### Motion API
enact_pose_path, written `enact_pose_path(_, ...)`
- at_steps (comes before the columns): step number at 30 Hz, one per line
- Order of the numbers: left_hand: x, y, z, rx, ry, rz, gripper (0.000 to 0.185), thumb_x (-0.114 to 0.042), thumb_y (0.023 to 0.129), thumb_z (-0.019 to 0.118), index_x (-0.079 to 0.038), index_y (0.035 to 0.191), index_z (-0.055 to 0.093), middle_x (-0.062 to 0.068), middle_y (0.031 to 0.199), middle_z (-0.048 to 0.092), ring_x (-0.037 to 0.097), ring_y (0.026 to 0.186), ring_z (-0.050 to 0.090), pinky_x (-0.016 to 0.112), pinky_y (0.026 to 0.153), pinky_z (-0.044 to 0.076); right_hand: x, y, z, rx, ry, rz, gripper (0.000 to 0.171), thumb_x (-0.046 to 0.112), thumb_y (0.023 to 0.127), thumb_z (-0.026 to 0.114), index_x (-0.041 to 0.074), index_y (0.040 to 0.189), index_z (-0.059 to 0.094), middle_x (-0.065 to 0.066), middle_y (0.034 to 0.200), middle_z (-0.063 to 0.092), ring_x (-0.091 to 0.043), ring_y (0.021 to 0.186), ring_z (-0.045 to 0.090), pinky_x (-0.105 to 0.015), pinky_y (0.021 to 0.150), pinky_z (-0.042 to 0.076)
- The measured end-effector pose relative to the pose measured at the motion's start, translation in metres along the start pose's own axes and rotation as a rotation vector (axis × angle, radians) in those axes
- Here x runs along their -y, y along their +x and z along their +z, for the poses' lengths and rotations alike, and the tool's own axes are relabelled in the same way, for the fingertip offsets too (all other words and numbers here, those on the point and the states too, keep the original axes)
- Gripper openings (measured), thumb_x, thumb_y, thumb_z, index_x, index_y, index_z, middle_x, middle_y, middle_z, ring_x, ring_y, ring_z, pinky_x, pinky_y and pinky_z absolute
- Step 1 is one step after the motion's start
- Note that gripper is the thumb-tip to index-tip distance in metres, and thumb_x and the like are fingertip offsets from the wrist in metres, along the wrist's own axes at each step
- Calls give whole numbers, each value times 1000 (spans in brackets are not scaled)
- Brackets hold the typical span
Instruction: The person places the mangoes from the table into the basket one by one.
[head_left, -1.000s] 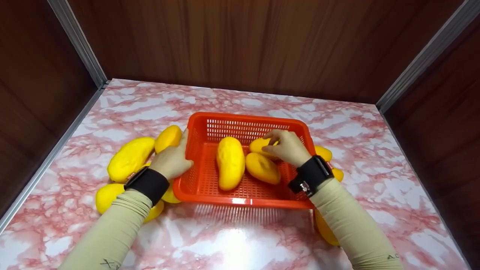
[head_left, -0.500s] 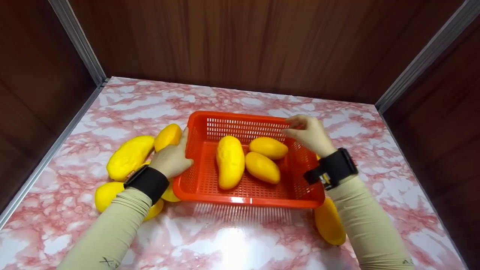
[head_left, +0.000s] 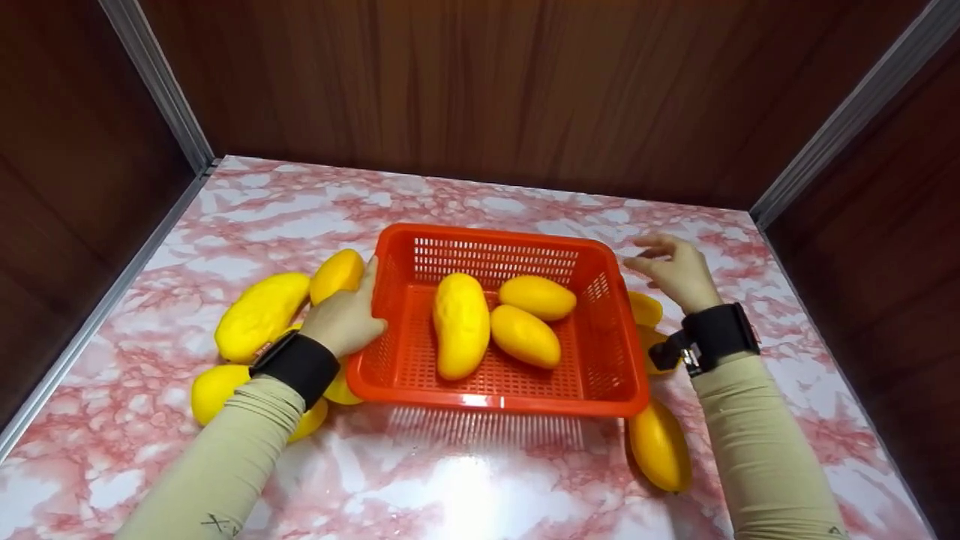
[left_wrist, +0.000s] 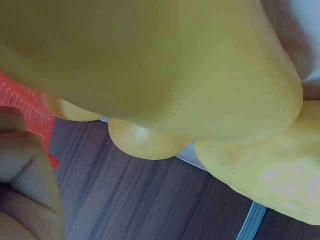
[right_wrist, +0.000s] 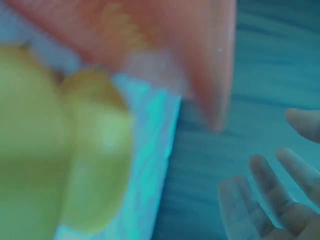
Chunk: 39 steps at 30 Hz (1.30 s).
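An orange-red plastic basket [head_left: 480, 406] stands in the middle of the head view. Lying inside are a large yellow mango [head_left: 461, 327] and two smaller ones to its right, a rear mango [head_left: 537, 297] and a front mango [head_left: 526, 336]. My left hand [head_left: 341, 321] grips the basket's left rim, its thumb over the edge. Just beyond the right rim my right hand [head_left: 679, 274] hovers with loosely bent fingers and nothing in them. Below that hand a mango [head_left: 646, 308] shows partly behind the basket and the wrist strap.
Left of the basket several mangoes lie together, among them a big one [head_left: 262, 316] and a rear one [head_left: 337, 274]; my left forearm covers part of the group. Another mango [head_left: 660, 447] lies by the basket's front right corner. Brown wood-look panels [head_left: 480, 90] enclose the marbled table [head_left: 300, 199].
My right hand has lifted off the rear mango inside the basket, leaving it there, and moved right across the rim to outside. The left hand and basket have stayed in place.
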<state>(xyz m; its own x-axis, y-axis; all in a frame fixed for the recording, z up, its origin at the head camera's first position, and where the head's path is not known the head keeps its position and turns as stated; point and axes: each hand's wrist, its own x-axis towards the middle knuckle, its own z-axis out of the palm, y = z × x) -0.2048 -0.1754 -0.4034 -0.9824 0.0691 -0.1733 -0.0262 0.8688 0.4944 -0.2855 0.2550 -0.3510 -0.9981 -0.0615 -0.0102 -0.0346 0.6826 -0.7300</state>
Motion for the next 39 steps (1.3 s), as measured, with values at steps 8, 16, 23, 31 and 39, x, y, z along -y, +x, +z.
enact_pose_path(8, -1, 1, -1, 10, -7, -20, 99, -22, 86, 59, -22, 160, -7, 11, 72, 59, 26, 61, 62, 34, 56, 45, -38, 4, 0, 26, -80, 12, 59, 27, 91, 67, -3, 139, 52, -29, 138, 54, -44, 127, 52, -54, 107, 40)
enact_pose_path(16, -1, 2, 0, 7, -8, -7, 99, -22, 86, 59, -22, 160, -6, 10, 71, 59, 25, 58, 61, 33, 55, 45, -54, 6, 10, 132, -90, 36, 67, 24, 89, 68, -1, 147, 44, -29, 147, 44, -47, 128, 49, -54, 106, 39)
enact_pose_path(23, -1, 2, 0, 3, -9, -8, 99, -23, 86, 59, -23, 160, -5, 11, 72, 60, 26, 60, 61, 34, 55, 45, -61, 8, 17, 219, -145, 1, 73, 25, 89, 67, -4, 149, 38, -30, 151, 37, -47, 138, 39, -56, 112, 32)
enact_pose_path(31, -1, 1, 0, -1, -17, -6, 100, -22, 85, 59, -24, 160, -5, 12, 72, 61, 26, 59, 62, 34, 54, 45, -68, 11, 27, 223, -238, -39, 66, 22, 87, 64, -2, 146, 44, -29, 146, 45, -47, 136, 40, -59, 113, 28)
enact_pose_path(39, 0, 1, 0, -10, 3, 2, 98, -22, 85, 59, -21, 161, -3, 13, 74, 62, 27, 63, 62, 36, 58, 45, -74, 12, 34, 226, -273, -110, 63, 21, 89, 62, -5, 143, 46, -31, 142, 48, -50, 131, 44, -60, 109, 33)
